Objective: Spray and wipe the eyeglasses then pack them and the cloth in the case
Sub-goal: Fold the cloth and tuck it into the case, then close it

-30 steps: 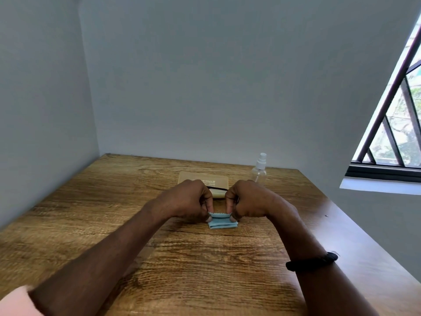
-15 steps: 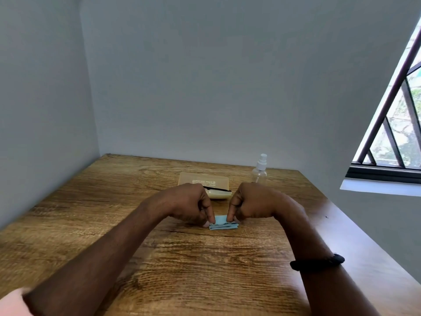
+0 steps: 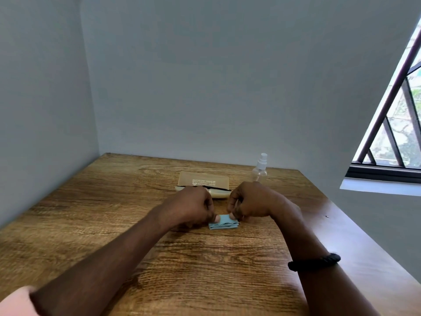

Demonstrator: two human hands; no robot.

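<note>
Wood desk (image 3: 205, 270) set in a wall corner. Left hand (image 3: 191, 208) and right hand (image 3: 252, 201) are mid-desk, fingers curled and clamped on the far edge of the cloth, one at each corner. Open beige case (image 3: 204, 180) lies just behind them with a thin dark bar (image 3: 219, 189) across the tray, too small to confirm as glasses; bottle (image 3: 259, 172) upright right of it; blue cloth (image 3: 224, 224) folded small, flat on desk between hands; black band (image 3: 314, 262) on right wrist.
</note>
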